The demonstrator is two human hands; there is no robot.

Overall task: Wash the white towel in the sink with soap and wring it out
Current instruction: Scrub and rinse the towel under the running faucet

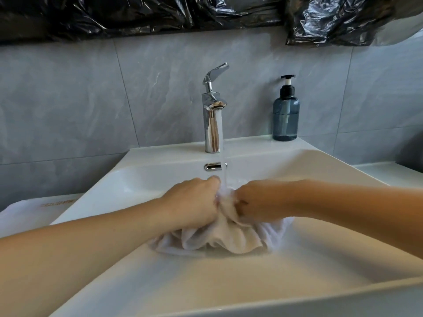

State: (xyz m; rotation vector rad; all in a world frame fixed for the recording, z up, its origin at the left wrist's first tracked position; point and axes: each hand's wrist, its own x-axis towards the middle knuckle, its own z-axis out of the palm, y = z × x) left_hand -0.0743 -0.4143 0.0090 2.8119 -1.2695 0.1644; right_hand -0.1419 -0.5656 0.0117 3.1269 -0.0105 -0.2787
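Left hand (194,200) grasps towel (219,236) | right hand (256,200) grasps towel | fabric bunched under tap (214,110) stream for soaking | soap bottle (286,110) stands on sink (160,282) ledge

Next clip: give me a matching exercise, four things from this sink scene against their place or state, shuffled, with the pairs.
Things:
1. towel
2. faucet
3. soap bottle
4. black plastic

Place or state:
A. along the top of the wall
B. running
C. on the sink's back ledge, at the right
D. bunched in both hands

Pairs: 1-D, 2-B, 3-C, 4-A
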